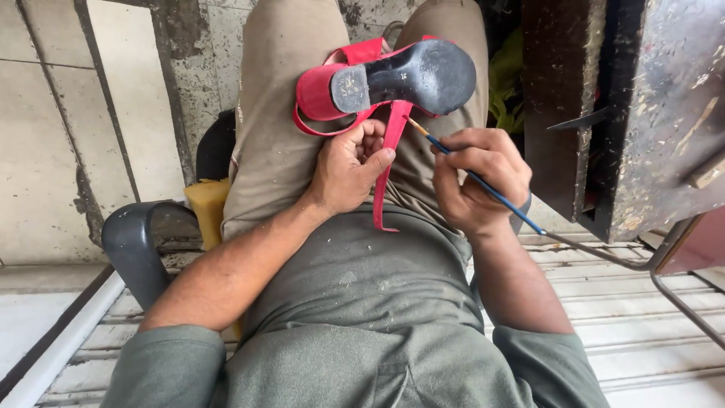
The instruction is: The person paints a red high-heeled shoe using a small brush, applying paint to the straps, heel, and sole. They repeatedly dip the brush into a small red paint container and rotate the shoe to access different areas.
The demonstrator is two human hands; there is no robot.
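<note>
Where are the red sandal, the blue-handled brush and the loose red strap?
red sandal (pixel 423 74), head view, on its black sole.
blue-handled brush (pixel 495 194), head view, mid-handle below the right hand.
loose red strap (pixel 384 181), head view, mid-length.

Even, soft daylight, fairly bright, no hard glare. Light looks diffuse from above; shadows weak, only a soft dark patch under the red sandal (pixel 377 83) and between the hands. Pale floor tiles (pixel 45 136) at left slightly washed out. Dark metal cabinet (pixel 642 113) at right reads murky, detail lost in its upper part. Centre sharp: blue brush (pixel 483 185) crisp, no motion blur. Wide-angle bending at edges, sleeves at the bottom stretched, tile lines curve.
</note>
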